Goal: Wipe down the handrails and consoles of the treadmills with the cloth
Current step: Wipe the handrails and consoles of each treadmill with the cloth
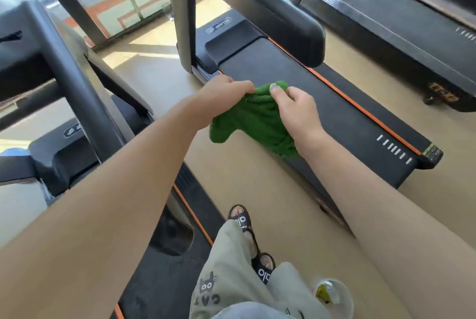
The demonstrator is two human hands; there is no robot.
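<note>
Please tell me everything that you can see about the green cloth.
The green cloth looks like soft, fluffy terry fabric. It is bunched, not spread flat, and hangs in the air above the floor and the edge of a treadmill deck. The left hand and the right hand pinch its upper edge with their fingers. Its lower corners droop. It touches no handrail.
</note>
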